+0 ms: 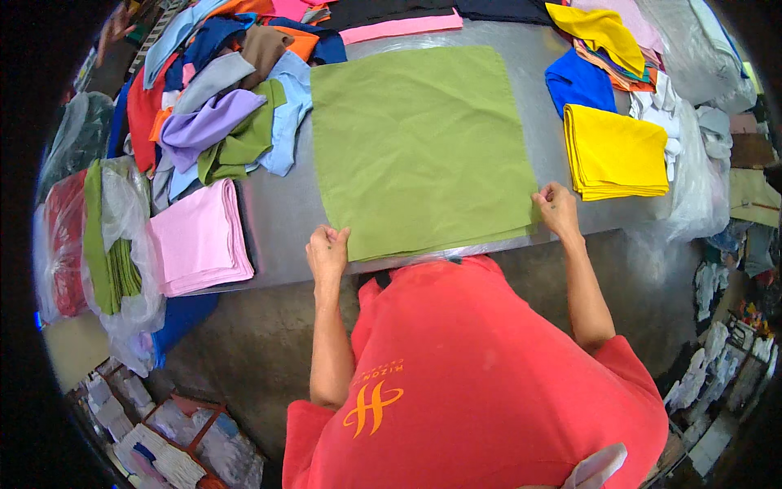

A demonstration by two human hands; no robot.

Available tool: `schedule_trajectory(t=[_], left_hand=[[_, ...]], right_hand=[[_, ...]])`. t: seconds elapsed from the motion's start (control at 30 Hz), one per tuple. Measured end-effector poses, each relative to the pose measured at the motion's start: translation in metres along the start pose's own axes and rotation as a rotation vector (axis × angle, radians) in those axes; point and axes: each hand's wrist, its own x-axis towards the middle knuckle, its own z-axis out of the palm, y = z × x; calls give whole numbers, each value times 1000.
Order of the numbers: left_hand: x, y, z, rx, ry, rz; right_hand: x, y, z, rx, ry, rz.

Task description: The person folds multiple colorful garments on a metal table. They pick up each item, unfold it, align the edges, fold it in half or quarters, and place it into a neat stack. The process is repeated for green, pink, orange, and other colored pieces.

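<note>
A square green cloth lies spread on a metal tabletop, lightly wrinkled, with a second green edge showing under its near right side. At its near left corner, my left hand pinches the fabric between thumb and fingers. My right hand grips the near right corner in the same way. Left of my left hand rests a folded pink cloth stack. Beyond my right hand is a folded yellow cloth stack.
Loose cloths of many colours, including a purple cloth, are heaped at the left. A blue cloth and a loose yellow cloth lie at the far right. Plastic bags holding cloths stand at the left end. Racks sit below.
</note>
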Motion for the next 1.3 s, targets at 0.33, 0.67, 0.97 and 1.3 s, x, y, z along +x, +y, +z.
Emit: schedule_trajectory(t=[0.33,0.67,0.97,1.3], left_hand=[[-4,-46,6,-49,57,50],[-1,-74,33,-44,86,-63],[10,-70,2,-57,-128,-11],[90,-74,-149,-25,-586,121]], right_hand=[[-16,2,13,45,-54,1],[2,36,29,-182,-79,-25],[25,42,32,-21,-259,97],[50,12,27,-254,-466,140]])
